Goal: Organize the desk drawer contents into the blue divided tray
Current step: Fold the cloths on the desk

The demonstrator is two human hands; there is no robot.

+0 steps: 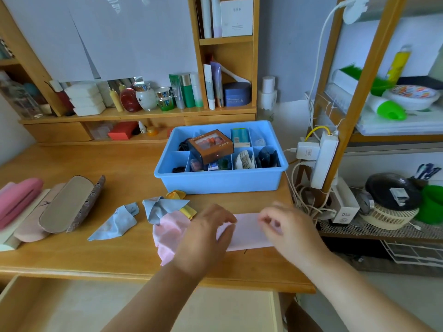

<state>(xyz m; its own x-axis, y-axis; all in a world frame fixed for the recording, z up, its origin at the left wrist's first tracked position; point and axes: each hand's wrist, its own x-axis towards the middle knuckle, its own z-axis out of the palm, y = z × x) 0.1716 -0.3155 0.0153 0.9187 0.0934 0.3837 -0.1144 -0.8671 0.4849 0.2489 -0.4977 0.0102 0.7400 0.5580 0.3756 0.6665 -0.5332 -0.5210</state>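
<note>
The blue divided tray (223,180) stands on the desk beyond my hands, with a brown box (211,146) lying across its compartments among several small items. A folded pink cloth (249,232) lies flat at the desk's front edge. My left hand (206,232) rests on its left end with curled fingers. My right hand (285,226) pinches its right end; the motion is blurred. A crumpled pink cloth (167,232) lies just left of my left hand. Beyond it lie a grey-blue cloth (158,208), a yellow cloth (176,195) and a light blue cloth (115,224).
Glasses cases (69,204) and a pink case (16,200) lie at the desk's left. The open drawer (143,307) sits below the desk edge. A power strip (323,159) with cables hangs at the right by a wooden shelf rack. Bottles line the back shelf (134,112).
</note>
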